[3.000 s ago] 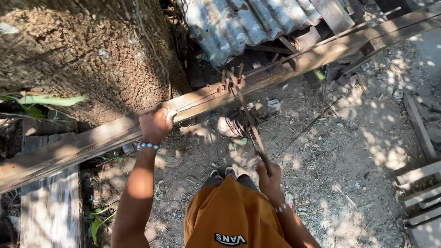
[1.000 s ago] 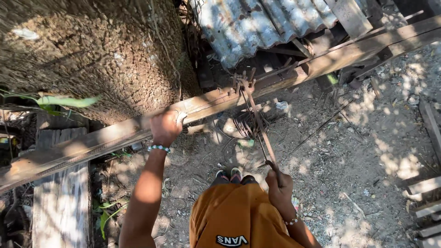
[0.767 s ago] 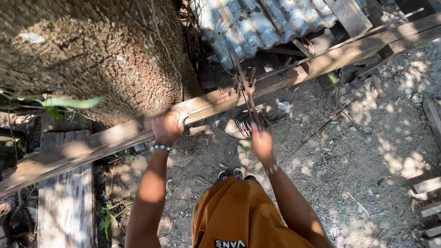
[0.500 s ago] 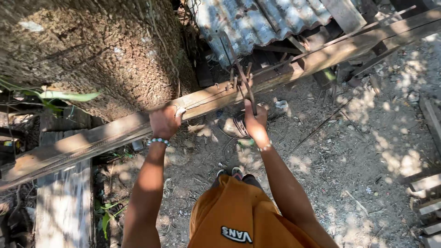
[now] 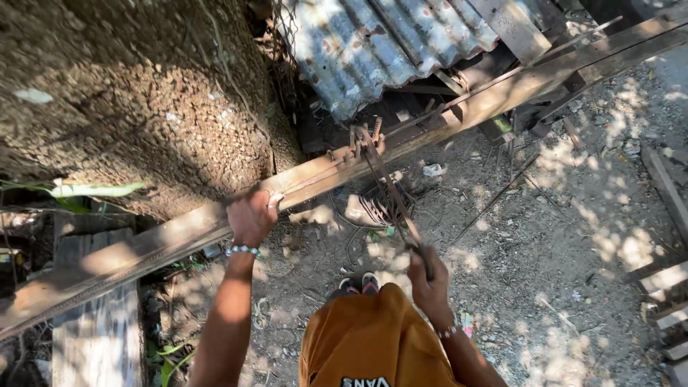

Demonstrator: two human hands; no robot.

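A long wooden beam (image 5: 502, 89) runs diagonally from lower left to upper right at chest height. My left hand (image 5: 251, 215) grips the beam near its middle; a beaded bracelet is on that wrist. My right hand (image 5: 428, 276) is closed around the lower end of a rusty metal lever bar (image 5: 390, 193). The bar slopes up to a rusty metal fixture (image 5: 362, 140) mounted on the beam. I stand close to the beam in orange clothing.
A thick tree trunk (image 5: 129, 93) fills the upper left. Rusty corrugated metal sheets (image 5: 387, 43) lean behind the beam. A weathered plank (image 5: 97, 337) lies at the lower left. Loose boards (image 5: 663, 279) and thin rods lie on the dirt ground at right.
My right hand had slid up to the fixture on the beam; it has now come back down to the bar's lower end. My left hand has stayed on the beam.
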